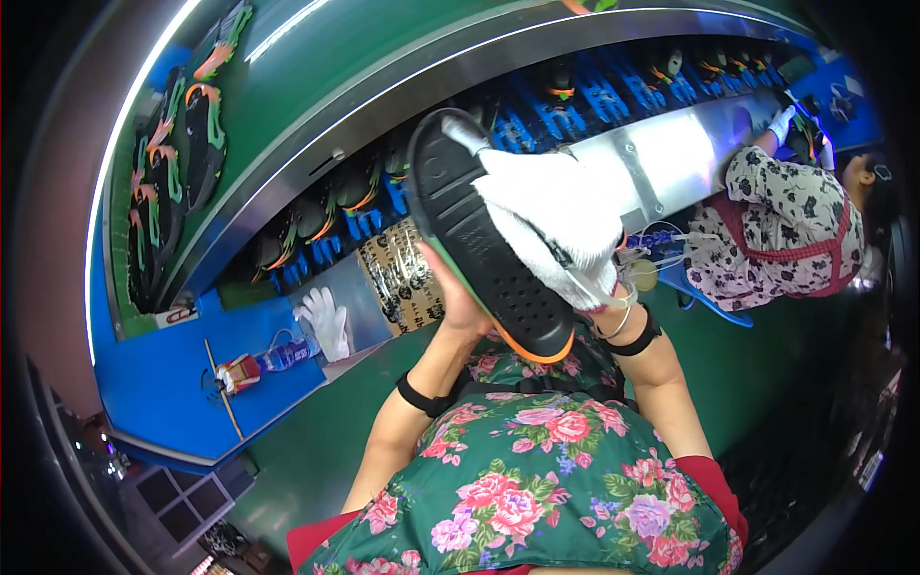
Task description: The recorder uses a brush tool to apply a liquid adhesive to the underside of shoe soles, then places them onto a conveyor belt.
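Observation:
A black shoe sole (484,244) with a green and orange edge is held up before me, its grooved and dotted underside toward me. My bare left hand (458,299) grips its left edge, the fingers hidden behind it. My right hand (561,220), in a white knitted glove, closes on the sole's right edge. One gloved finger lies along the sole's upper end. A thin clear tube or cord runs over the glove to the right wrist. Both forearms wear black bands.
Behind the sole runs a metal-edged line with black shoes (311,218) on blue holders (565,120). On the blue table (158,388) lie a white glove (326,321) and a bottle (287,355). Patterned brown tape (398,278) covers a panel. A co-worker (791,220) works at right.

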Demonstrator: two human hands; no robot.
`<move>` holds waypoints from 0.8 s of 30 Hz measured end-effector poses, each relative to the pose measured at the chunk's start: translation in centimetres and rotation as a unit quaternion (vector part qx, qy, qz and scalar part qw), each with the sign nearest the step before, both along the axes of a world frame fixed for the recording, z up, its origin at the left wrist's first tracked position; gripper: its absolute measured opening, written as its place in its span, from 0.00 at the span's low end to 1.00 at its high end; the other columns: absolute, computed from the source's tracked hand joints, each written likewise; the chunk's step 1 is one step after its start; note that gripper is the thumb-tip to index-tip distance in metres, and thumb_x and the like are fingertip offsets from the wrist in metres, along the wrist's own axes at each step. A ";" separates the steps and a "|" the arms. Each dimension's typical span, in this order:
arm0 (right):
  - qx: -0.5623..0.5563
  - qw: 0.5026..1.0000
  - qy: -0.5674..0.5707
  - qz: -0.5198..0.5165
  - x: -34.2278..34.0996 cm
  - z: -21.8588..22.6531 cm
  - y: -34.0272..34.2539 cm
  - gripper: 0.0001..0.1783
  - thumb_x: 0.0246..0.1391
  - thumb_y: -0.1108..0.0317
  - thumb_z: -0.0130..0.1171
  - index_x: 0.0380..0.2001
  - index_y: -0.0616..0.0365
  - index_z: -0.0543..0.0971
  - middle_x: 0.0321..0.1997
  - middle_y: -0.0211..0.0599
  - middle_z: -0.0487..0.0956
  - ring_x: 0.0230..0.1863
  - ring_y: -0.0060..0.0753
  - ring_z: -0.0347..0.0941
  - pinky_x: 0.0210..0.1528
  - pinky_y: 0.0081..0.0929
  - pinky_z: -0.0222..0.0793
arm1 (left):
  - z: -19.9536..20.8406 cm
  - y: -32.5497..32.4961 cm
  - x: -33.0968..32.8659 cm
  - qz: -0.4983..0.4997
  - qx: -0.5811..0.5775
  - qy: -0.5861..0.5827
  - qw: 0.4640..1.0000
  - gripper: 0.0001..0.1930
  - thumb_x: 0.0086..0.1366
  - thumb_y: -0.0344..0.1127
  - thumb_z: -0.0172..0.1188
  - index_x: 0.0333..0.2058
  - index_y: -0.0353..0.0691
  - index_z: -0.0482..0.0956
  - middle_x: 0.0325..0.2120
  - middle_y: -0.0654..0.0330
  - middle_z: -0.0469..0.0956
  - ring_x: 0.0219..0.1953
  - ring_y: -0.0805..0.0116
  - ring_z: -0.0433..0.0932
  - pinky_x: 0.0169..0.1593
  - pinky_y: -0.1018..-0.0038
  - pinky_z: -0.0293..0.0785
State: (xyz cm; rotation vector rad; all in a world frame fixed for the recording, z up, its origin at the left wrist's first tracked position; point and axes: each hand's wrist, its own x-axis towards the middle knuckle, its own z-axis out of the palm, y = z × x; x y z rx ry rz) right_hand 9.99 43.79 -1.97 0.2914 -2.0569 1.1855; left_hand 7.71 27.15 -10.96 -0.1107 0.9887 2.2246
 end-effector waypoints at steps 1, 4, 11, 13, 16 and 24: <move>0.003 1.000 0.002 0.005 0.0 -0.1 -0.2 0.10 0.51 0.78 0.68 0.38 0.64 0.87 0.45 0.48 0.87 0.42 0.43 0.85 0.47 0.33 0.80 | -0.2 0.1 0.0 -0.013 -0.016 0.010 1.000 0.52 0.64 0.83 0.29 0.72 0.47 0.59 0.67 0.61 0.67 0.67 0.58 0.67 0.70 0.58 0.62; 0.002 1.000 0.006 0.023 0.2 -0.8 -1.3 0.10 0.51 0.78 0.68 0.39 0.63 0.87 0.45 0.47 0.87 0.43 0.43 0.85 0.47 0.33 0.80 | -0.4 0.1 0.3 -0.022 -0.044 0.009 0.999 0.55 0.63 0.84 0.25 0.72 0.43 0.59 0.66 0.57 0.69 0.67 0.59 0.67 0.71 0.61 0.62; -0.034 0.999 0.002 0.017 -0.7 -0.9 -1.1 0.11 0.52 0.78 0.67 0.41 0.61 0.87 0.45 0.45 0.87 0.43 0.42 0.84 0.46 0.32 0.80 | -1.9 -1.1 -0.4 0.011 -0.005 -0.046 0.999 0.55 0.61 0.86 0.27 0.70 0.46 0.63 0.63 0.59 0.72 0.63 0.58 0.72 0.66 0.59 0.69; -0.040 0.999 -0.004 0.016 -1.0 -1.2 -1.4 0.11 0.52 0.78 0.67 0.41 0.60 0.87 0.45 0.44 0.87 0.43 0.42 0.84 0.46 0.32 0.80 | -1.6 -0.7 -0.7 0.004 0.000 -0.034 0.999 0.57 0.60 0.87 0.26 0.71 0.45 0.61 0.63 0.58 0.72 0.64 0.57 0.71 0.67 0.58 0.69; -0.046 0.999 -0.004 0.019 -1.1 -1.5 -2.5 0.12 0.53 0.77 0.67 0.42 0.59 0.87 0.45 0.43 0.87 0.43 0.41 0.84 0.46 0.32 0.80 | -3.3 -1.2 -1.7 -0.057 -0.079 0.045 0.994 0.60 0.58 0.89 0.25 0.70 0.42 0.61 0.64 0.52 0.71 0.64 0.53 0.72 0.67 0.53 0.69; -0.419 0.877 -0.235 0.029 -0.4 -0.5 -5.4 0.13 0.54 0.77 0.66 0.43 0.57 0.87 0.46 0.41 0.86 0.43 0.40 0.83 0.46 0.31 0.80 | -3.9 -0.5 -2.2 -0.049 0.002 -0.015 0.999 0.51 0.64 0.82 0.40 0.68 0.41 0.63 0.61 0.53 0.73 0.62 0.53 0.73 0.67 0.57 0.69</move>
